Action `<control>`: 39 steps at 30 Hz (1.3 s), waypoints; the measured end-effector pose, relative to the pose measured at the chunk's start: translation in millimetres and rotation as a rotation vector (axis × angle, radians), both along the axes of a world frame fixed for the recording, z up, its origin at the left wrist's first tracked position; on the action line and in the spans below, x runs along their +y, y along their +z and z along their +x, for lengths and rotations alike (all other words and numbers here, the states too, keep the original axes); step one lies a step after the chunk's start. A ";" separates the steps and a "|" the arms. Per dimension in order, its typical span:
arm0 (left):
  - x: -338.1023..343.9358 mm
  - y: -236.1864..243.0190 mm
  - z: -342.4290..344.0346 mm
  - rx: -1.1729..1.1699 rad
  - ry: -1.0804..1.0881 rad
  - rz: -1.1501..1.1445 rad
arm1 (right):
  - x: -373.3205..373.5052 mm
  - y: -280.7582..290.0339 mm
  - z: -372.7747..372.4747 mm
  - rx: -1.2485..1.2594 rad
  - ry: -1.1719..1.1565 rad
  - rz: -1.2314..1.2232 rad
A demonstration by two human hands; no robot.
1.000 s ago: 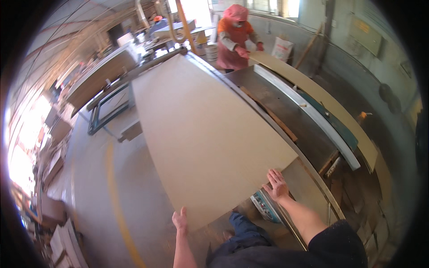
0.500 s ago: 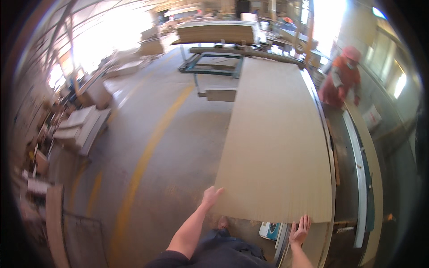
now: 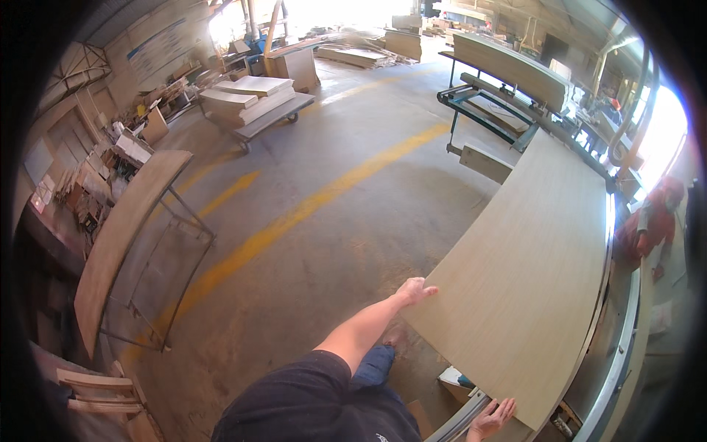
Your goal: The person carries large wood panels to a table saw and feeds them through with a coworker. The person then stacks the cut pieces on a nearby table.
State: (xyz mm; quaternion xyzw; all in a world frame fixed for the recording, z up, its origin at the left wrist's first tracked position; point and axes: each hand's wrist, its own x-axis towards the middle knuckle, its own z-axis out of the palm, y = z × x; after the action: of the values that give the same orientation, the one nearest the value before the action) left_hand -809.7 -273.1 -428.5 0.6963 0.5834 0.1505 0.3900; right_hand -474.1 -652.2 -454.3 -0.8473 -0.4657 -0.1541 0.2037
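A large pale wooden panel (image 3: 523, 280) lies along the bench at my right, reaching toward the back. My left hand (image 3: 415, 290) is closed on the panel's near left corner, thumb along the top. Low at the right, my right hand (image 3: 493, 417) rests at the panel's near edge, fingers stretched out on it. Beneath that edge, a teal-and-white machine part (image 3: 460, 381) shows partly beside metal rails. A long metal strip (image 3: 624, 346) runs along the panel's right side.
A worker in red (image 3: 648, 225) stands at the right, hands at a narrow board. Stacked sheets on a rack (image 3: 508, 62) stand at the back right, a loaded trolley (image 3: 261, 118) back left, a board-topped trestle (image 3: 132, 228) at left. Yellow lines (image 3: 324, 202) cross the floor.
My view has swung left over the past second, so panel and worker sit farther right in the picture. Both hands stay at the panel's near edge.
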 end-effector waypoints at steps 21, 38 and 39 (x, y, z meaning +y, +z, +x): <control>-200.0 -53.7 -124.6 -0.025 -0.021 0.013 | -213.7 62.2 -183.7 0.069 0.067 -0.057; -338.6 -43.6 -238.1 -0.037 -0.106 0.090 | -360.0 50.7 -290.5 0.054 -0.006 0.175; -345.5 -43.6 -245.2 -0.069 -0.113 0.108 | -368.7 47.6 -296.1 0.051 -0.007 0.182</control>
State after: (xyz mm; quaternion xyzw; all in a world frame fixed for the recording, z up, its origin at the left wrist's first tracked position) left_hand -1055.0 -618.6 -472.1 0.7427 0.5202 0.1837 0.3796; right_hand -770.2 -1020.9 -406.7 -0.8305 -0.4415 -0.1750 0.2910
